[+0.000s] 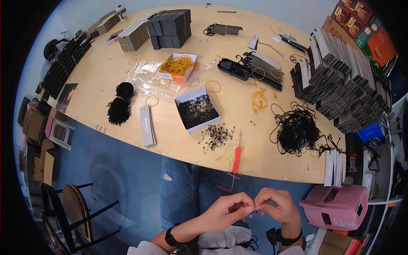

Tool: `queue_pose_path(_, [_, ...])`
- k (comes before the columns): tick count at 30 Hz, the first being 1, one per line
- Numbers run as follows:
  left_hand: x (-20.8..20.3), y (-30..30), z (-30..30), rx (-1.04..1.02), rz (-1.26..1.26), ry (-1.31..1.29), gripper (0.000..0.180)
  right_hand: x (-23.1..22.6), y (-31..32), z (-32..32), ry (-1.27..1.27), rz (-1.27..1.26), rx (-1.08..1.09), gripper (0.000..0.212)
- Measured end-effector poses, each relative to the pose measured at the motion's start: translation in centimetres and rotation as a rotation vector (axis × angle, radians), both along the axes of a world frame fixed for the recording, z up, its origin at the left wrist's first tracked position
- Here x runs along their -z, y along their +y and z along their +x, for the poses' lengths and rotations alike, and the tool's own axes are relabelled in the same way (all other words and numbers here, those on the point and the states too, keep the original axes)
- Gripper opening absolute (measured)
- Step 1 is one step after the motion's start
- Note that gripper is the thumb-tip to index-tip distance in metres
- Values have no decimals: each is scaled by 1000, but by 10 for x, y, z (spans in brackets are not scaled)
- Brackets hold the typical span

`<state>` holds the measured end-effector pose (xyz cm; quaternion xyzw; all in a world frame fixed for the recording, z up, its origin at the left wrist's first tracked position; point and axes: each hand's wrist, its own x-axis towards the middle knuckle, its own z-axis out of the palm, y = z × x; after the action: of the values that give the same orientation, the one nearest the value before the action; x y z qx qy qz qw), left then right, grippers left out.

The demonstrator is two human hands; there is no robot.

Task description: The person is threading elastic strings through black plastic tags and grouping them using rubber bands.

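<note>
In front of my body, off the table's near edge, my left hand [229,209] and my right hand [278,205] meet fingertip to fingertip. Both are closed in a pinch around something tiny and dark, too small to make out. Nearest to them on the table lies a red-handled awl [236,159], its shaft reaching past the edge. Left of the awl is a loose pile of small black safety pins [219,137]. A white box [198,111] behind the pile is filled with more small dark pins. To the right sits a tangle of black cords [297,129].
Tall stacks of grey tags [340,76] crowd the table's right side. A bundle of black strings [121,104], a pack of grey tags [148,126] and a box of yellow rubber bands [177,66] are at left. A pink stool [335,208] stands at lower right, a chair [76,212] at lower left.
</note>
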<state>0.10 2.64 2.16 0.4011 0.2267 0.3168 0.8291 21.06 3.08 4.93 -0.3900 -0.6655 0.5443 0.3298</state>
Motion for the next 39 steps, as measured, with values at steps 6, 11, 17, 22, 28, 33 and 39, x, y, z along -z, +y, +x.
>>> queue_pose_path(6, [-22,4,-6,-210,322,266,14,5,-4,-7,91,87,161,7])
queue_pose_path(11, [-14,5,-13,-311,575,549,9,7,-8,-6,113,22,249,8])
queue_pose_path(17, [-4,-1,-6,-337,-82,17,11,20,-10,-9,76,-17,375,8])
queue_pose_path(22, [7,-5,-2,-363,-512,-131,15,29,-11,-18,76,17,345,6])
queue_pose_path(28, [8,-7,0,-430,-333,-73,14,31,-7,-28,459,-197,361,5])
queue_pose_path(33, [12,-8,-7,-406,-324,-71,13,36,-8,-29,512,-172,328,6])
queue_pose_path(39, [12,-7,-7,-423,-357,-60,13,31,-11,-30,184,275,332,10])
